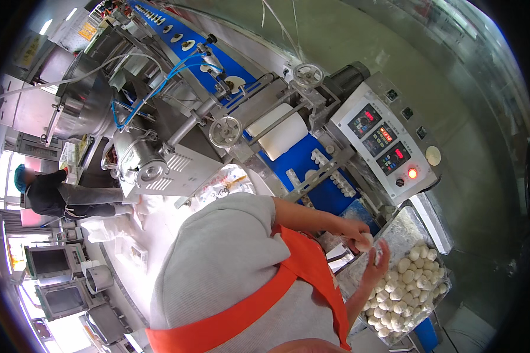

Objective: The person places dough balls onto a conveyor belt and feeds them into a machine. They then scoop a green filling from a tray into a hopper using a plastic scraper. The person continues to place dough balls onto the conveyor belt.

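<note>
My left hand (pixel 354 229) holds a pale dough ball (pixel 364 242) between the fingers, just above the near end of a floured metal tray (pixel 404 227). Close beside it is my right hand (pixel 376 264), palm turned towards the ball, fingers apart and nothing visible in them. Many floured dough balls (pixel 402 295) lie heaped in the tray, to the right of and below my right hand. Up and left of my hands runs a blue conveyor belt (pixel 335 200) with dough pieces along it. A wide white roller or dough roll (pixel 279 131) sits over that belt.
A control panel (pixel 382 141) with red displays and a lit button stands beside the belt. Handwheels (pixel 308 76) and a steel filling machine (pixel 141 154) adjoin it. Dough rounds with filling (pixel 188 45) lie on the far belt (pixel 221 61). A person (pixel 48 194) in a hair cover stands far left.
</note>
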Tool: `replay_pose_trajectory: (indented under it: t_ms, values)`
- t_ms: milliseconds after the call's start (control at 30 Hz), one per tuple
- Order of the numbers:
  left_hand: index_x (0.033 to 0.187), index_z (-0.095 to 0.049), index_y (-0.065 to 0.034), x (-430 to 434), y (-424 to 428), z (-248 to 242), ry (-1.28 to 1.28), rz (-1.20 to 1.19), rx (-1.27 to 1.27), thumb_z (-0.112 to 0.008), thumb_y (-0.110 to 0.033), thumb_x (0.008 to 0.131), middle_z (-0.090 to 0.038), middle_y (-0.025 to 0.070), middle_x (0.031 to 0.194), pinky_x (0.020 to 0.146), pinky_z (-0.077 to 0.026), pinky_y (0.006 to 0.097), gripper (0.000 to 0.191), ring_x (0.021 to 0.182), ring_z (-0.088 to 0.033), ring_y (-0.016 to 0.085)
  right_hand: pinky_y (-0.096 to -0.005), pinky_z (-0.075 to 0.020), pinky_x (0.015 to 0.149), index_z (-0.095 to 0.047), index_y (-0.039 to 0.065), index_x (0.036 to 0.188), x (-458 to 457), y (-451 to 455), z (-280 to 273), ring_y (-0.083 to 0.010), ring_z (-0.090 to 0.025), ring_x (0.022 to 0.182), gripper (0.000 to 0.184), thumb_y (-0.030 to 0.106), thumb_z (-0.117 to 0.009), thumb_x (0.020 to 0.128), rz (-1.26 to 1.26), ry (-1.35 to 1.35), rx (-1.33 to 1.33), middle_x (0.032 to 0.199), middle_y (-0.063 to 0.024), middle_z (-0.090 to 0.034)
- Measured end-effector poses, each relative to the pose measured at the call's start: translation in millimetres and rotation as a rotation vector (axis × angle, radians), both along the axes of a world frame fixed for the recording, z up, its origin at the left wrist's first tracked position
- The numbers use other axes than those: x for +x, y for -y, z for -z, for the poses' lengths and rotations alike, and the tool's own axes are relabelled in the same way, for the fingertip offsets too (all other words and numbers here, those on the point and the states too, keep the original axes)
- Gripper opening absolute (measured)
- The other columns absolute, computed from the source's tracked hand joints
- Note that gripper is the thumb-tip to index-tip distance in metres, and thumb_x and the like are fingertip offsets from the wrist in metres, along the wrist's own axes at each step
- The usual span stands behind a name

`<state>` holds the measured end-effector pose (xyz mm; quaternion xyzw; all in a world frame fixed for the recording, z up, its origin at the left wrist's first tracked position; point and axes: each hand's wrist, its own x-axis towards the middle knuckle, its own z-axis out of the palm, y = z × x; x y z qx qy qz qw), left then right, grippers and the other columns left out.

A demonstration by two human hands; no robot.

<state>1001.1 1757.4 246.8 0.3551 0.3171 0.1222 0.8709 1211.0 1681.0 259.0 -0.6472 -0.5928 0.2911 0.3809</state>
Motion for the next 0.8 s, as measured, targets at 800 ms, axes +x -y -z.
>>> replay_pose_trajectory:
  t_ms: [800]
  values:
    - [0.114,-0.058,-0.0070,-22.7,-3.8,22.0,-0.167,0.123,1.162,-0.065,-0.025,0.083,-0.060,0.0110,0.106,0.082,-0.046,0.0383,0.037,0.100,-0.057,0.025,-0.0416,-0.0433,0.089,-0.057,0.001,0.111,76.1,40.9,-10.3,-0.0314,-0.054,0.101,0.038,0.013,-0.068,0.076,0.186,0.406,0.106,0.109,-0.0148,-0.056]
